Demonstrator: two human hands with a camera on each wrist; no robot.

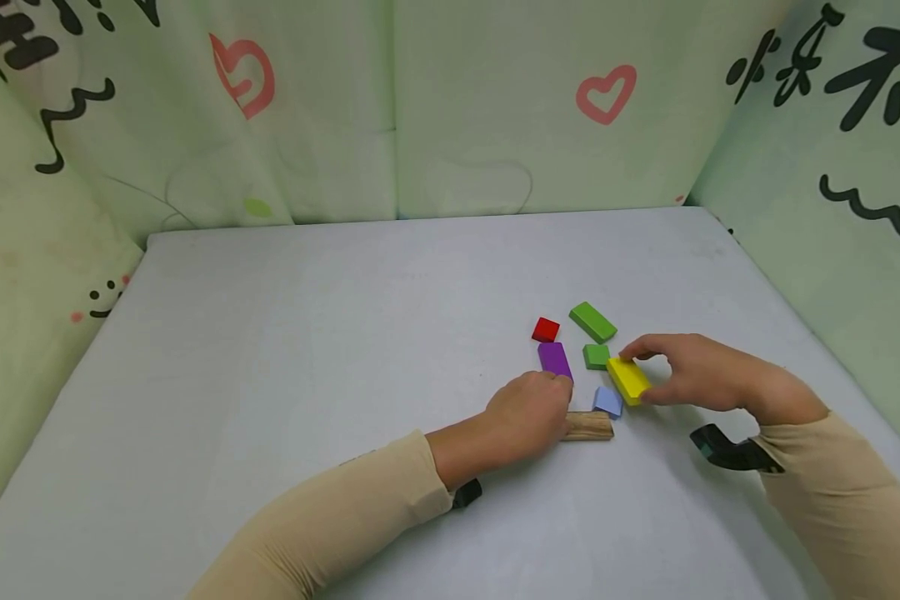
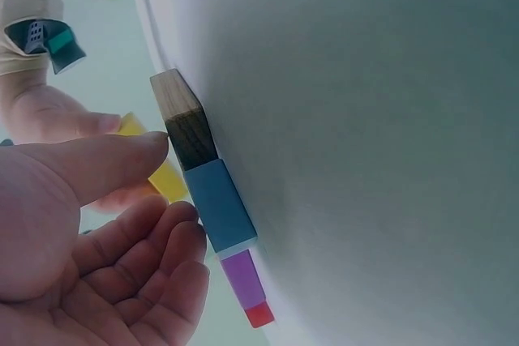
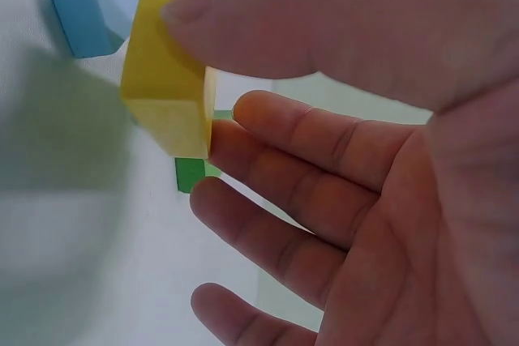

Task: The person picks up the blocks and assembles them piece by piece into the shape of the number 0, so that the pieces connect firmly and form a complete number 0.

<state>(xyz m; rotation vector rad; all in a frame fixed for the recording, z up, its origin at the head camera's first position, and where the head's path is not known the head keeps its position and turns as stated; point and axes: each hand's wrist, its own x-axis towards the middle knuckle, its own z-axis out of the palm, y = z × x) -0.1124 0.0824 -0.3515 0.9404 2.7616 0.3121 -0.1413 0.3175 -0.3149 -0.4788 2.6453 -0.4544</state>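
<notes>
My right hand (image 1: pixel 697 375) pinches a yellow block (image 1: pixel 630 382) between thumb and fingertips; the right wrist view shows the thumb (image 3: pixel 268 22) on its near end. My left hand (image 1: pixel 525 412) is low over other blocks, back of the hand toward the head camera. In the left wrist view its thumb (image 2: pixel 130 155) reaches the edge of a wooden block (image 2: pixel 186 123), and its loosely bent fingers (image 2: pixel 186 269) are beside a blue block (image 2: pixel 220 204). Nothing shows gripped between them. A purple block (image 1: pixel 555 359) begins right at the left fingertips. The left hand hides part of the wooden block.
Beyond the hands are a red block (image 1: pixel 546 330), a long green block (image 1: pixel 592 322) and a short green block (image 1: pixel 596 357). A light blue block (image 1: pixel 608 402) sits between the wooden and yellow ones. Patterned curtains (image 1: pixel 450 108) surround the white table (image 1: pixel 270 358).
</notes>
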